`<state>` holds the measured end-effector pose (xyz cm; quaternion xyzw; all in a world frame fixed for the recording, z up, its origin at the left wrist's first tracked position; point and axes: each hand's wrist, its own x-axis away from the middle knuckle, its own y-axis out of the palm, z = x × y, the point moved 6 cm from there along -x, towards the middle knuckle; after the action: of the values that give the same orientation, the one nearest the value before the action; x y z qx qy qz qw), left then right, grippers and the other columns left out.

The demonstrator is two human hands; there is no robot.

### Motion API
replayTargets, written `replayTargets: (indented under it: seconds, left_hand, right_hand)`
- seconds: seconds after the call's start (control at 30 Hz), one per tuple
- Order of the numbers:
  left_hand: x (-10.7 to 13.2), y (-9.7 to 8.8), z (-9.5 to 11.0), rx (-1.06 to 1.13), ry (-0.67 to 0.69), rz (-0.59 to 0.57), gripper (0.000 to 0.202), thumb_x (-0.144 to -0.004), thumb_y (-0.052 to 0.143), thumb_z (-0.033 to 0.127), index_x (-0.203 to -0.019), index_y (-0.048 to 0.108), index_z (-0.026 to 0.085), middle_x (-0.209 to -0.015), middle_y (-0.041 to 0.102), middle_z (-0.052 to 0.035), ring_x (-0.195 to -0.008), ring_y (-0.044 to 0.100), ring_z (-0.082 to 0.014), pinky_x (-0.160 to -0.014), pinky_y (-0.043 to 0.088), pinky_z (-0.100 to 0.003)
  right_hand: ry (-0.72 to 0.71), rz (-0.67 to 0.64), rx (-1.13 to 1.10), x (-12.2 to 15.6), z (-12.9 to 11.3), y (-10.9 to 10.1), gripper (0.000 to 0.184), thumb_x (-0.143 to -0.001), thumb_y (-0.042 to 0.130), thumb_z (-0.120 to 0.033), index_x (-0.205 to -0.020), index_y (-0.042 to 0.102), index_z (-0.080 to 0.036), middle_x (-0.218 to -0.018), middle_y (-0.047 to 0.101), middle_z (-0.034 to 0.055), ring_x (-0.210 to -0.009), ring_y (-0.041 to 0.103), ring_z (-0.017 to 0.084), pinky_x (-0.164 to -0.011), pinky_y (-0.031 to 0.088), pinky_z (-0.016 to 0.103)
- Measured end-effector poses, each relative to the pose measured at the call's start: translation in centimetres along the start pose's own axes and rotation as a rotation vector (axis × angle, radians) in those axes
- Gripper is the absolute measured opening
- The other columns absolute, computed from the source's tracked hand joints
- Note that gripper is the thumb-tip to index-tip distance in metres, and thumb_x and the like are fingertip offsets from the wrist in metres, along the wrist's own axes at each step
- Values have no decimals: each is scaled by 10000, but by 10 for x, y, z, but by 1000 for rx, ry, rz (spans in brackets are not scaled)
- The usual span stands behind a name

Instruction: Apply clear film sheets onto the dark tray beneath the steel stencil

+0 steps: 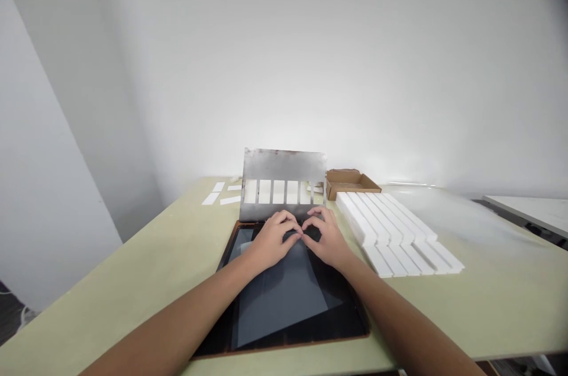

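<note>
My left hand (276, 238) and my right hand (326, 238) meet over the far part of a black board with a brown rim (339, 325). Thumbs and forefingers are pinched together, their tips touching or nearly so; whatever they hold is too small to make out. Beneath the hands a greyish translucent sheet (279, 299) lies slightly askew on the board. At the board's far edge a metal plate with a row of rectangular cut-outs (284, 164) stands upright, just beyond my fingers.
Several white labels (210, 198) lie on the pale green table (146, 269) at the back left. Behind my right hand sits an open cardboard box (354, 185). White foam strips (394, 228) are stacked to the right, beside clear plastic film (470, 225). A wall closes the back.
</note>
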<state>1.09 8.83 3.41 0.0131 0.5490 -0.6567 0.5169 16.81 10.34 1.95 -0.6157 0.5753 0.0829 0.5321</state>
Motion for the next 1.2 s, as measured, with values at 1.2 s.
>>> replayTargets:
  seconds: [1.2]
  left_hand:
    - [8,0,-29,60,-241,-140,288,-947,464,209,-1189,611,260,-942,721,-27,-865,687,-204,-736,514,-293]
  right_hand:
    - [165,-167,-59,4,19,17,62,-821,654,-173,-842,645,-230,-952,586,42,-960,546,224,-927,426,405]
